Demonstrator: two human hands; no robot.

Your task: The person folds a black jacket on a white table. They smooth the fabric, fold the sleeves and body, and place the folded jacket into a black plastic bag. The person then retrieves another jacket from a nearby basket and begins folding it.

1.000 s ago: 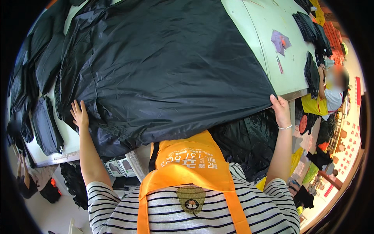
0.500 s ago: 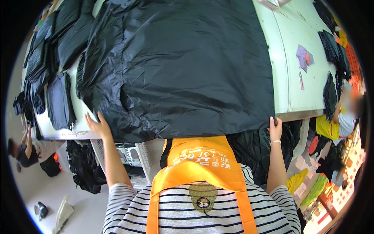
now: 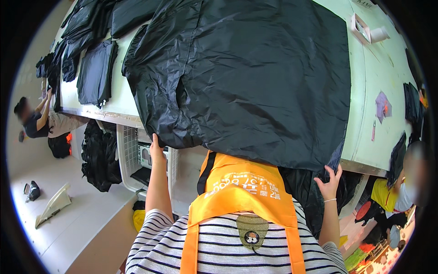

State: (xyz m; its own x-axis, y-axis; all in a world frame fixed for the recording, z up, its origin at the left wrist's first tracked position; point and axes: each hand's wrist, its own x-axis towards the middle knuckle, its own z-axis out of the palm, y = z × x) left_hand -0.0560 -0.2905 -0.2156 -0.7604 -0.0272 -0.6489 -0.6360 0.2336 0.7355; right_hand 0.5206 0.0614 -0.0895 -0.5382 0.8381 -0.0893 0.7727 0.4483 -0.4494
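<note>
Though its length's cropped, black cloth [image 3: 269, 86] runs forward.

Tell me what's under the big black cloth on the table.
The pale table, showing on both sides of the black cloth. Below the cloth's near edge, part of a white crate shows. Anything else beneath is covered.

From my remote station I recorded a pale tabletop [image 3: 367, 86]. A wide, creased black cloth [image 3: 269, 82] covered its middle and overhung the near edge. Toward the left edge lay folded black garments [image 3: 96, 73], one stack close to the near left corner. Between the black cloth and the right edge I noted a lavender scrap [image 3: 381, 107], a slim pink tool [image 3: 373, 131] and, farther back, an open pale box [image 3: 360, 29].
</note>
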